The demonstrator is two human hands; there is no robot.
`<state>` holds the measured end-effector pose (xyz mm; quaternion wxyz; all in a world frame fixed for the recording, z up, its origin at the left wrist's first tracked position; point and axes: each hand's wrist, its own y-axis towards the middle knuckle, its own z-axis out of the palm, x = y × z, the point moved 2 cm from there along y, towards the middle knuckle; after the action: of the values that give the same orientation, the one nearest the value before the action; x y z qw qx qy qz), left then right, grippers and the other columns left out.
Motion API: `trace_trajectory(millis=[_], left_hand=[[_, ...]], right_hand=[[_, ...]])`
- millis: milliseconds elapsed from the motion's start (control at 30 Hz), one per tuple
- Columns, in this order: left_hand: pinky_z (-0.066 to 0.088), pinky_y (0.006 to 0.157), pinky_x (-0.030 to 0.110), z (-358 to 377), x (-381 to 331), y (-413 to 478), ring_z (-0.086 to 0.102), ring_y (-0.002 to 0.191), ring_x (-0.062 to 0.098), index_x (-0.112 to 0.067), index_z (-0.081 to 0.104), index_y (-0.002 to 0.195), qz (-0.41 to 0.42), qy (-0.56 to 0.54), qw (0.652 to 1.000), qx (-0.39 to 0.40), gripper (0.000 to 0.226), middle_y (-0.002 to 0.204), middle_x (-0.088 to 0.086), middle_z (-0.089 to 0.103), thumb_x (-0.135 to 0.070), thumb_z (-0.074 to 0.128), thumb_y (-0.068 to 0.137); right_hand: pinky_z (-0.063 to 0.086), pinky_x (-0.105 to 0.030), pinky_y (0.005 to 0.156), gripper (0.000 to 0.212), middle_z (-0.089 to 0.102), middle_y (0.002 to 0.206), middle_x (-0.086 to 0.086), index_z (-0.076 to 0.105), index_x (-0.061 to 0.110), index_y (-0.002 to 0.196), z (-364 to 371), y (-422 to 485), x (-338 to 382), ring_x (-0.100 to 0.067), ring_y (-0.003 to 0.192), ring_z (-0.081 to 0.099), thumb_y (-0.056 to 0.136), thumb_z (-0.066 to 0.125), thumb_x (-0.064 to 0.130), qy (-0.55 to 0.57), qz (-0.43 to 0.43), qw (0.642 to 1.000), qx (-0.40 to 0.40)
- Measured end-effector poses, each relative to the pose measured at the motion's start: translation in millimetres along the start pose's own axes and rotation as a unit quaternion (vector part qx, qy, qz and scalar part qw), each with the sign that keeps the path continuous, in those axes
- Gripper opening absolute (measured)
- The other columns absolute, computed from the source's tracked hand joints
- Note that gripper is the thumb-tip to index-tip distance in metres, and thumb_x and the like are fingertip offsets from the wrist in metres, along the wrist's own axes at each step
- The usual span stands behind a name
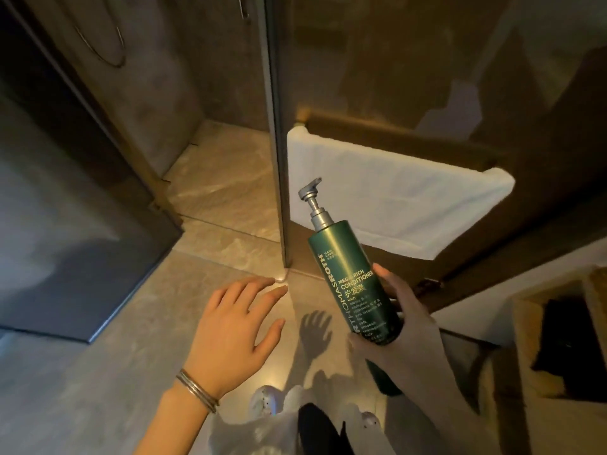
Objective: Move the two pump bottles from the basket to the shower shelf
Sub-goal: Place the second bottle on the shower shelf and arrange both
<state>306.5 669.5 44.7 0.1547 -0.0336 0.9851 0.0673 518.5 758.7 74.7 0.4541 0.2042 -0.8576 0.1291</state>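
Woven basket (525, 339) at right edge, cut off; dark contents unreadable. Right hand (405, 326) grips lower body of dark green pump bottle with silver pump (351, 274), upright, slightly tilted, before white towel (394, 195). Left hand (236, 333) flat, fingers spread, empty.

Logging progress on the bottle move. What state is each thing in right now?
green conditioner bottle: held upright, slightly tilted, pump up
right hand: gripping the bottle's lower half
left hand: open, empty, fingers spread
white towel: draped over a rail
woven basket: on the right, something dark inside
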Motion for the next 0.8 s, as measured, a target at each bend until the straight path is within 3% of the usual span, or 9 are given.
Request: trace_trajectory(millis=[100, 167, 300, 400, 500, 667, 800], left_hand=[[0.037, 0.085, 0.038, -13.1, 44.0, -9.7, 0.054, 0.106, 0.023, -0.021, 0.059, 0.121, -0.004, 0.015, 1.0, 0.0, 0.042, 0.12, 0.001, 0.059, -0.042, 0.04, 0.089], [0.037, 0.085, 0.038, -24.7, 68.4, -14.6, 0.053, 0.108, 0.024, -0.021, 0.059, 0.121, -0.004, 0.025, 1.0, -0.004, 0.043, 0.12, 0.001, 0.059, -0.042, 0.04, 0.09], [0.035, 0.087, 0.038, -51.3, 106.3, -21.3, 0.052, 0.11, 0.024, -0.022, 0.06, 0.121, -0.009, 0.038, 0.999, -0.03, 0.042, 0.121, 0.0, 0.06, -0.042, 0.04, 0.089], [0.034, 0.088, 0.038, -69.5, 127.9, -22.8, 0.052, 0.11, 0.024, -0.021, 0.06, 0.12, -0.013, 0.045, 0.997, -0.063, 0.042, 0.12, 0.002, 0.06, -0.042, 0.041, 0.09], [0.035, 0.089, 0.038, -77.4, 145.7, -25.1, 0.052, 0.111, 0.025, -0.019, 0.06, 0.121, -0.026, 0.043, 0.995, -0.088, 0.043, 0.121, 0.002, 0.06, -0.042, 0.04, 0.091], [0.038, 0.088, 0.039, -69.9, 170.9, -26.0, 0.054, 0.108, 0.025, -0.02, 0.061, 0.119, -0.063, 0.042, 0.993, -0.092, 0.041, 0.118, 0.002, 0.061, -0.041, 0.046, 0.088], [0.04, 0.087, 0.04, -69.5, 195.3, -8.2, 0.055, 0.107, 0.025, -0.02, 0.061, 0.119, -0.08, 0.049, 0.992, -0.091, 0.039, 0.118, 0.002, 0.061, -0.04, 0.047, 0.088]], right_hand=[[0.039, -0.006, 0.075, 0.09, 0.041, 0.102, 0.034, 0.03, 0.043, 0.128, 41.4, 13.8, 21.9, 0.014, 0.098, 0.046, 0.059, 0.083, 0.022, -0.017, 0.0, 0.999, 0.029], [0.039, -0.009, 0.076, 0.089, 0.045, 0.103, 0.031, 0.032, 0.043, 0.126, 66.5, 21.9, 36.1, 0.008, 0.098, 0.049, 0.056, 0.084, 0.021, -0.025, -0.017, 0.999, 0.026], [0.038, 0.003, 0.073, 0.085, 0.048, 0.102, 0.027, 0.037, 0.035, 0.122, 101.2, 43.1, 70.6, 0.009, 0.091, 0.051, 0.055, 0.085, 0.015, -0.02, -0.075, 0.997, 0.016], [0.036, 0.005, 0.076, 0.084, 0.053, 0.113, 0.009, 0.044, 0.018, 0.13, 119.5, 58.9, 90.4, 0.004, 0.096, 0.051, 0.056, 0.085, 0.019, -0.027, -0.11, 0.993, 0.017], [0.035, 0.005, 0.079, 0.083, 0.054, 0.117, 0.005, 0.047, 0.01, 0.128, 136.6, 71.0, 101.9, 0.004, 0.103, 0.05, 0.056, 0.083, 0.028, -0.036, -0.137, 0.99, 0.008], [0.042, -0.003, 0.073, 0.08, 0.052, 0.113, 0.021, 0.038, 0.05, 0.119, 162.3, 99.9, 108.0, 0.007, 0.102, 0.052, 0.056, 0.083, 0.027, -0.006, -0.093, 0.994, 0.055], [0.04, -0.012, 0.076, 0.076, 0.047, 0.11, 0.03, 0.037, 0.054, 0.11, 183.9, 133.5, 113.9, 0.012, 0.104, 0.046, 0.059, 0.083, 0.022, 0.01, -0.093, 0.992, 0.088]])
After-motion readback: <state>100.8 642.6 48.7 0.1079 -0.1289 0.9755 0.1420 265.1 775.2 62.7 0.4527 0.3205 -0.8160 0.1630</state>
